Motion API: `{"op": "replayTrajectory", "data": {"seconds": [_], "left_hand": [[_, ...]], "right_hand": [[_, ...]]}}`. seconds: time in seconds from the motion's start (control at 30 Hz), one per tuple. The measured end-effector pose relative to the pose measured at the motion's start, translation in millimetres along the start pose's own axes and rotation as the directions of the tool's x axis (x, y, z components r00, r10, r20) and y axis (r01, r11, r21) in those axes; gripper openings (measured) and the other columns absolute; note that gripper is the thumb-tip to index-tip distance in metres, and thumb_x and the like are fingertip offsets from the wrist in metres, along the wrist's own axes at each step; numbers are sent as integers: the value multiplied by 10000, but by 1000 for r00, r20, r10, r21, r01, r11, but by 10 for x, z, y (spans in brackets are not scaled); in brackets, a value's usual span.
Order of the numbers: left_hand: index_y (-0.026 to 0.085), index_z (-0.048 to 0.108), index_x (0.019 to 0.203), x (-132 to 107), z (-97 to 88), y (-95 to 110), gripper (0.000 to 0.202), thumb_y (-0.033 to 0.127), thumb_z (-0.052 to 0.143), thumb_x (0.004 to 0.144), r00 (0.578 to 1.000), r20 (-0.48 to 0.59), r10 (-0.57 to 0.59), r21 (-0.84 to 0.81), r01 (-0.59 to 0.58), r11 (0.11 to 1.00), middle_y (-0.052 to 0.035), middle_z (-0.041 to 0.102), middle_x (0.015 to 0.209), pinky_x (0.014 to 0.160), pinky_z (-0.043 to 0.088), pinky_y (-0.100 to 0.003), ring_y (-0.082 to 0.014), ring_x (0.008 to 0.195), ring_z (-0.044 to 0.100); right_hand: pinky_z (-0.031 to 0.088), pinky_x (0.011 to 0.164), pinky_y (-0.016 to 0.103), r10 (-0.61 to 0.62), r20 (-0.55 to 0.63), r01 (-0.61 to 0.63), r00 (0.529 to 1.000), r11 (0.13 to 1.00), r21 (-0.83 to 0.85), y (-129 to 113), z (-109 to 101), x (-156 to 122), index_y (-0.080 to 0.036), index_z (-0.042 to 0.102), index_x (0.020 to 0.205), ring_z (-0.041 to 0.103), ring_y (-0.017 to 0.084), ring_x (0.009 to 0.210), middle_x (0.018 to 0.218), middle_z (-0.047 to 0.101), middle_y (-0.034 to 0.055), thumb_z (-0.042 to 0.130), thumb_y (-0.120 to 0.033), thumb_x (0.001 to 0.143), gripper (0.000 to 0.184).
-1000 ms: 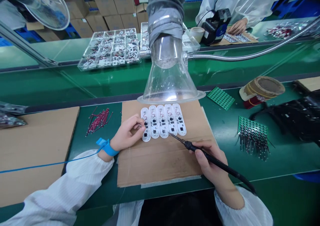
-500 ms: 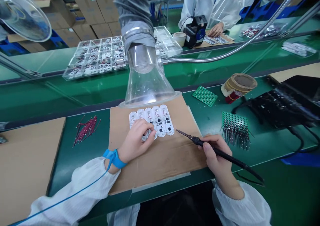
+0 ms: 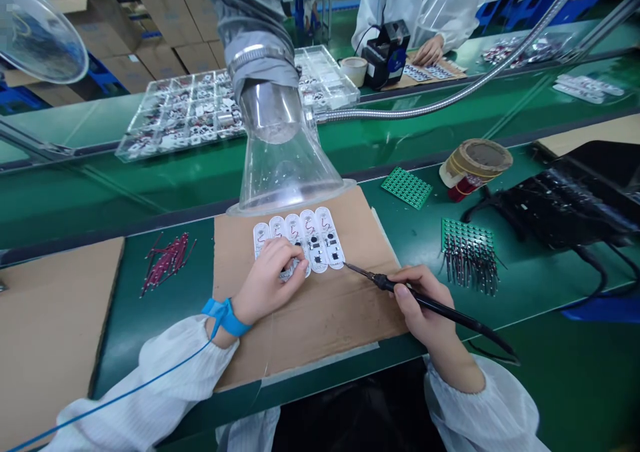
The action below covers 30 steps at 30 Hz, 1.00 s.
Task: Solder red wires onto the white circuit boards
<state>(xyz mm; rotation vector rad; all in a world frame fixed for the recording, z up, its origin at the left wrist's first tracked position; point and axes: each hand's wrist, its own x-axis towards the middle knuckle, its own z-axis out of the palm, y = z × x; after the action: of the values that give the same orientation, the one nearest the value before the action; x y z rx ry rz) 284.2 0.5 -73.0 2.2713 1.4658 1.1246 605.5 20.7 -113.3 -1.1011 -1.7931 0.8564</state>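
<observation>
Centrally on a cardboard sheet (image 3: 325, 325) lies a row of five white oblong circuit boards (image 3: 320, 239), side by side and touching, their far ends just beneath the rim of a clear extraction funnel (image 3: 287, 165). The lower ends of the leftmost boards are hidden under the left hand (image 3: 267, 282), so their parts there cannot be made out. That hand rests on the boards with its fingers curled down and drawn together; whether they pinch anything between them cannot be told. A blue wrist strap (image 3: 225, 315) sits at its wrist, with a thin blue cord running off the lower left edge.

The right hand (image 3: 425, 309) is closed pen-fashion around a black soldering iron (image 3: 385, 283), thumb on top. Its metal tip points at the lower end of the rightmost board, just beside it; contact is too fine to judge. The iron's cable runs off to the right.

Left of the cardboard lies a loose bundle of red wires (image 3: 167, 262) on the green bench. To the right are a green panel (image 3: 407, 187), a second green panel bristling with pins (image 3: 467, 249), and a tape roll (image 3: 477, 159). Beyond the funnel sits a clear compartment tray (image 3: 190, 112). At the far bench a co-worker's hand (image 3: 429, 52) rests beside a black device (image 3: 385, 55); that person is cut off by the top edge.
</observation>
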Motion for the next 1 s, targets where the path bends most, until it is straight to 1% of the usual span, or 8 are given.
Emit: {"op": "replayTrajectory", "data": {"seconds": [0.13, 0.27, 0.47, 0.67, 0.87, 1.0], "left_hand": [[209, 559, 986, 7, -12, 14, 130, 100, 577, 1054, 1000, 6, 5, 15, -5, 1000, 37, 471, 801, 759, 399, -320, -146, 751, 490], [211, 564, 978, 18, -41, 34, 125, 114, 567, 1057, 1000, 4, -1, 20, 1, 1000, 29, 491, 799, 750, 410, -325, -153, 748, 502], [211, 564, 952, 22, -33, 32, 136, 129, 561, 1061, 1000, 10, -7, 45, 7, 999, 31, 499, 791, 761, 412, -332, -150, 733, 505], [209, 562, 962, 15, -35, 24, 131, 124, 563, 1062, 1000, 3, 0, 39, 0, 999, 31, 511, 803, 774, 405, -332, -148, 739, 504], [211, 564, 961, 9, -28, 21, 132, 122, 560, 1060, 1000, 10, 0, 46, 0, 999, 34, 490, 794, 767, 399, -335, -149, 732, 504], [216, 553, 965, 7, -33, 26, 138, 119, 551, 1064, 1000, 18, 2, 48, -3, 999, 32, 496, 801, 775, 402, -340, -150, 740, 505]], "right_hand": [[533, 594, 272, -13, 3, 13, 1000, 1000, 16, -8, 13, 2, -267, 685, 1067, 692, 164, 662, 867, 720, 6, 664, -367, 1070, 102], [560, 632, 276, -4, -35, 5, 999, 999, 37, -23, 12, 3, -267, 688, 1077, 717, 172, 708, 907, 731, 16, 656, -358, 1075, 96], [556, 594, 239, -27, 28, 27, 999, 1000, 5, -60, 6, 34, -270, 691, 1072, 721, 153, 663, 844, 737, -4, 676, -340, 1066, 72], [581, 645, 239, -20, 3, 20, 1000, 999, 42, -56, 6, 19, -270, 684, 1094, 738, 155, 720, 907, 751, 6, 663, -342, 1075, 77], [580, 644, 227, -51, 62, 51, 997, 999, 1, -83, -9, 43, -277, 694, 1090, 754, 145, 704, 917, 765, -5, 684, -320, 1062, 52], [583, 641, 226, -56, 39, 56, 998, 998, 1, -94, -5, 51, -276, 694, 1095, 750, 147, 705, 903, 764, -4, 678, -327, 1065, 61]]}}
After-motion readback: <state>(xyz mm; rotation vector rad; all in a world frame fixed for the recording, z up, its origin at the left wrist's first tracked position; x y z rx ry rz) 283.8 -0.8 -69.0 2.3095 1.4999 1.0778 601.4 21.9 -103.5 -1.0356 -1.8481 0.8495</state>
